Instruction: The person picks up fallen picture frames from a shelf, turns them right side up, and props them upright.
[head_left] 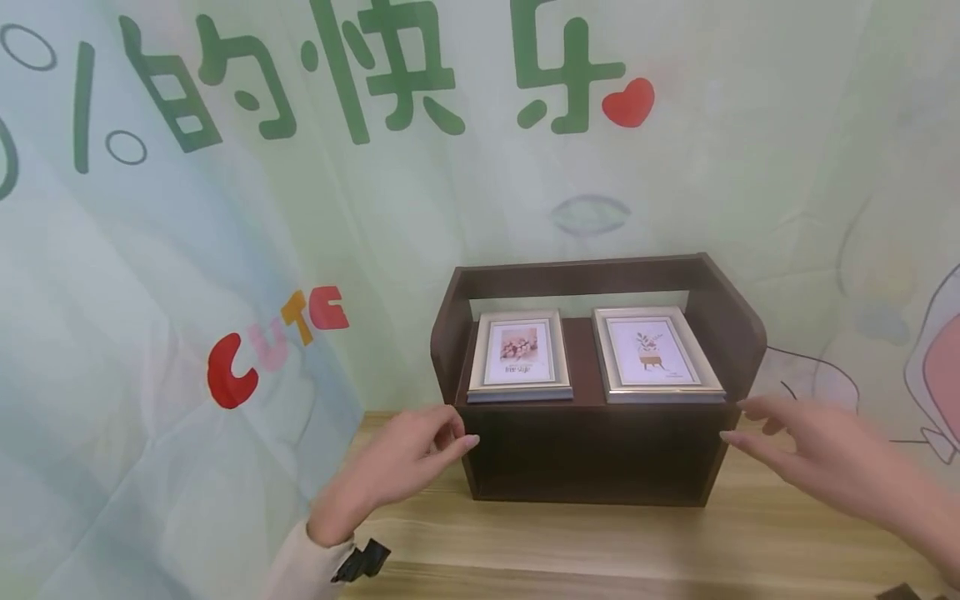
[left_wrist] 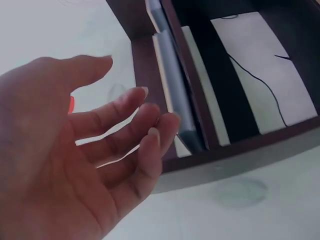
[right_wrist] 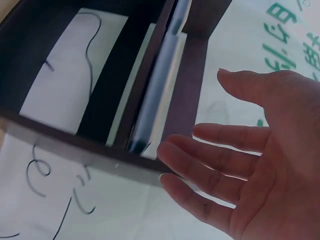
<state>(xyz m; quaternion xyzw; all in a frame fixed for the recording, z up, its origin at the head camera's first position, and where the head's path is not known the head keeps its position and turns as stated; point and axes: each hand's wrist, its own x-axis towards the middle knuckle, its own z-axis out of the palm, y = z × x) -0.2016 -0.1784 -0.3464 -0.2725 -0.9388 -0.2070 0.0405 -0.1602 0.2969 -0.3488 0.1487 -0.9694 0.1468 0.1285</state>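
Note:
A dark brown two-tier shelf stands against the backdrop. On its upper board lie two silver-edged picture frames: the left frame shows pink flowers, the right frame a plant in a pot on legs. My left hand is beside the shelf's front left corner, its relaxed fingers holding nothing. Over at the front right corner is my right hand, also with nothing in it and its fingertips right at the edge. Both wrist views show loosely bent fingers overlapping the shelf's side panel.
The shelf stands on a wood-grain table. Behind it hangs a printed cloth with green characters, a red heart and colourful letters. Below the upper board, the shelf's lower compartment is dark and open to the front.

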